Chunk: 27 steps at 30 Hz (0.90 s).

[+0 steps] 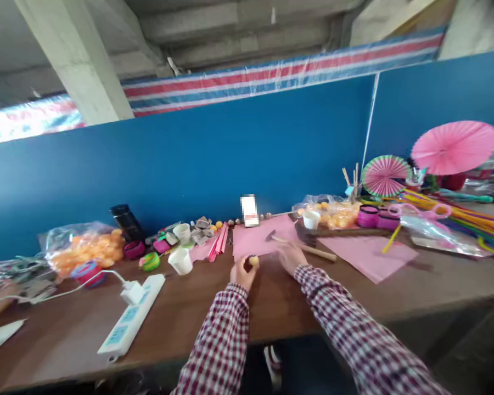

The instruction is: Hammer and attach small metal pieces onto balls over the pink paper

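Observation:
My left hand (242,272) is closed round a small orange ball (253,261) just above the brown table (271,307). My right hand (290,257) lies beside it on the edge of a pink paper sheet (257,241), fingers stretched out flat, next to the wooden handle of a hammer (302,247). Both arms wear a red-and-white checked shirt. The frame is a little blurred.
A white power strip (132,320) with a plugged adapter lies at left, near a white cup (181,261) and a bag of orange balls (84,248). Another pink sheet (368,255), pink paper fans (455,147) and coloured sticks crowd the right. A blue partition stands behind.

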Tool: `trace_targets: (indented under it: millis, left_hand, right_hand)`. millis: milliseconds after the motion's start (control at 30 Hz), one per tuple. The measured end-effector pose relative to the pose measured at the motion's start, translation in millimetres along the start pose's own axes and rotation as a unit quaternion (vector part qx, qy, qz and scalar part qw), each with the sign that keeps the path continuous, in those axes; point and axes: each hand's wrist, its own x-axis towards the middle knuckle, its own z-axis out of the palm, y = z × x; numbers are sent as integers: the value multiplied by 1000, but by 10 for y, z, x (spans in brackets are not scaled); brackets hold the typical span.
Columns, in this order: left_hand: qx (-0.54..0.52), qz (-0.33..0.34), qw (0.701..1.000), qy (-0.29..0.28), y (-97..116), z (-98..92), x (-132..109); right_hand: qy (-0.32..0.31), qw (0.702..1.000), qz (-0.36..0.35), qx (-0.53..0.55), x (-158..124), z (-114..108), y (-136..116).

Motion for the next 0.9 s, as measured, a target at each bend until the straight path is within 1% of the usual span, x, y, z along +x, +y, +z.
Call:
trace_targets:
  millis: [133,233,300,400,567,900]
  left_hand:
    - [-24,-6,1000,2,38,-16,-9]
    - [-40,-17,999,1,86,-33,-20]
    - [-43,-25,999,-1,115,-44,-24]
    - [-49,-31,998,-8,134,-52,-25]
    - [-60,-28,998,-9,123,-53,-25]
    - [-68,-28,997,-12,102,-51,-25]
  right_hand:
    - [-22,999,-27,8,55,84,-115]
    - [-40,998,-43,14,57,94,-158]
    - [-43,998,-42,15,52,84,-163]
    - [-39,999,-29,14,54,74,-142]
    - [-21,1000,13,12,52,57,-58]
    - [16,996,80,31,-13,-105,42]
